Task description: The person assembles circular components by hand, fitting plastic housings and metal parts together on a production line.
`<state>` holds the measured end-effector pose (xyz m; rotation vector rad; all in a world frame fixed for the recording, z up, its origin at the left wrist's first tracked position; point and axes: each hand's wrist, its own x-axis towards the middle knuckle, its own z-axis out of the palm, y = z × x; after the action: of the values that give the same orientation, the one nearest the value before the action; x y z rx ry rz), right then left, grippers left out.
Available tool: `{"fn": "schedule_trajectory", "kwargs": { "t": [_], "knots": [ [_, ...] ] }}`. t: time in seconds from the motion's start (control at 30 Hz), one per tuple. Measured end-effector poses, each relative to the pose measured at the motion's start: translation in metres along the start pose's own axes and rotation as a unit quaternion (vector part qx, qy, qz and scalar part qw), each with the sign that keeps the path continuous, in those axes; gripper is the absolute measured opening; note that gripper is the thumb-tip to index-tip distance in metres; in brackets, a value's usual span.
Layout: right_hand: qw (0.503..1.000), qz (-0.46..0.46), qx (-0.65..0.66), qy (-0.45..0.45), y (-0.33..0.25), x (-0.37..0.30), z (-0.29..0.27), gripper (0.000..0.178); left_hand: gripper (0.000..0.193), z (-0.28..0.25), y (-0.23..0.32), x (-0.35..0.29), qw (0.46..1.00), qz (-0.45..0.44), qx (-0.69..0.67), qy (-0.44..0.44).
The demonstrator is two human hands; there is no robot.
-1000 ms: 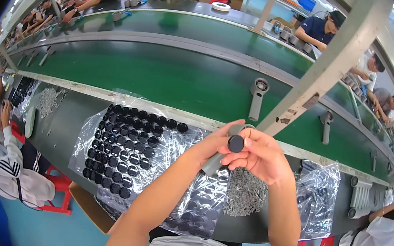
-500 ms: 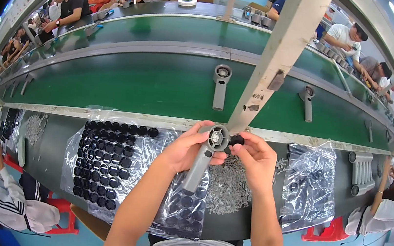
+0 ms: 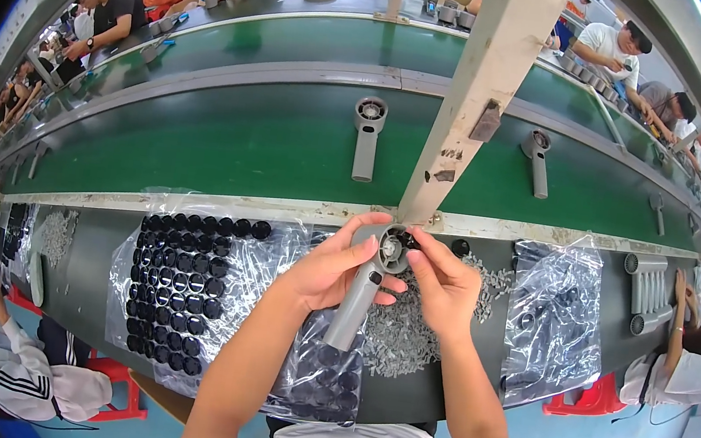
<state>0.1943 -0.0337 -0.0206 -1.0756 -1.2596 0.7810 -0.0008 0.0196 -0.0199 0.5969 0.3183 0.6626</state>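
My left hand (image 3: 332, 261) is wrapped round the neck of a grey handheld fan (image 3: 350, 311), its handle slanting down toward me. The round fan head shows an inner rotor and an open front. At the head's right rim, my right hand (image 3: 444, 287) pinches a small black round piece (image 3: 408, 238), partly hidden by the fingers. The piece touches or overlaps the fan's opening; how far in it sits I cannot tell. A black round cap (image 3: 461, 247) lies just beyond my right hand. Below both hands spreads a heap of small grey parts (image 3: 406, 340).
Rows of black round caps (image 3: 196, 281) lie on clear plastic film at left. Another plastic bag (image 3: 556, 323) lies at right, near stacked grey fans (image 3: 647, 295). A pale post (image 3: 478, 103) rises ahead, beside a green conveyor belt (image 3: 247, 132) carrying fans. Co-workers sit around.
My right hand has brought the black piece left against the fan head. A black cap now shows beyond that hand. The whole view has shifted slightly, and the belt fans appear further left.
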Motion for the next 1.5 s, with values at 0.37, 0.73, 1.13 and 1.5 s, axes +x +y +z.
{"fn": "schedule_trajectory", "kwargs": {
  "t": [0.37, 0.73, 1.13, 1.5],
  "knots": [
    [0.999, 0.024, 0.034, -0.025, 0.004, -0.004, 0.003, 0.033, 0.055, -0.004, -0.005, -0.001, 1.0, 0.006, 0.011, 0.021],
    [0.999, 0.004, 0.015, -0.031, 0.006, 0.0, 0.002, 0.03, 0.047, -0.003, -0.003, 0.004, 1.0, 0.005, 0.003, 0.007],
    [0.996, 0.053, -0.027, -0.071, -0.003, -0.004, 0.0, 0.026, 0.053, -0.009, -0.012, -0.002, 1.0, 0.019, -0.006, 0.018],
    [0.973, -0.112, -0.168, -0.115, 0.006, -0.003, -0.007, 0.03, 0.052, 0.006, -0.006, -0.004, 0.999, 0.014, 0.029, 0.036]
  ]
}}
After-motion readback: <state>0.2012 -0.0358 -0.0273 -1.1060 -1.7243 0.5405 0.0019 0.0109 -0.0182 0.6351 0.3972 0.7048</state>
